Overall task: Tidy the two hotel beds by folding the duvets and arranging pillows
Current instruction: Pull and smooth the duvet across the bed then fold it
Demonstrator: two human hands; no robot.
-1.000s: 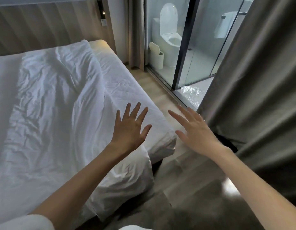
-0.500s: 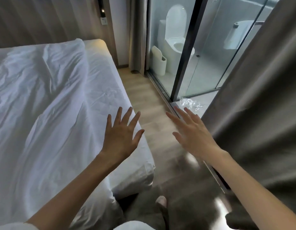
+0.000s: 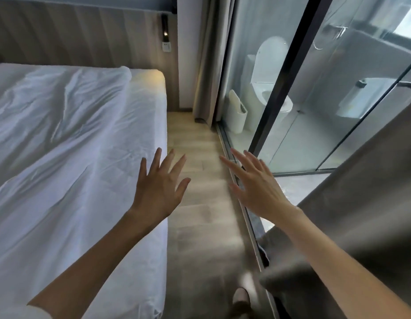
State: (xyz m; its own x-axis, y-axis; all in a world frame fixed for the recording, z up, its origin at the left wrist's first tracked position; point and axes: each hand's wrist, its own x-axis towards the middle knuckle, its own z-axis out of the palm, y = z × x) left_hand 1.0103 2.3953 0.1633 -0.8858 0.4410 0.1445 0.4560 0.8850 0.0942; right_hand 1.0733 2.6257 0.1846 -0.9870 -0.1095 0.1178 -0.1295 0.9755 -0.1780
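Observation:
A bed (image 3: 151, 125) with a white fitted sheet fills the left half of the view. A crumpled white duvet (image 3: 50, 116) lies spread over it, stopping short of the right edge. My left hand (image 3: 159, 185) hovers over the bed's right edge, fingers spread, holding nothing. My right hand (image 3: 255, 185) is stretched out over the wooden floor beside the bed, fingers straight and empty. No pillow is in view.
A narrow strip of wooden floor (image 3: 200, 215) runs between the bed and a glass bathroom wall (image 3: 292, 93) with a black frame. Behind the glass stand a toilet (image 3: 269, 88) and a white bin (image 3: 238, 113). A grey curtain (image 3: 361, 215) hangs at the right. A wooden headboard (image 3: 85, 35) backs the bed.
The view has moved forward along the bed's right side toward the headboard. Both hands stay stretched out and empty, now past the bed's foot corner.

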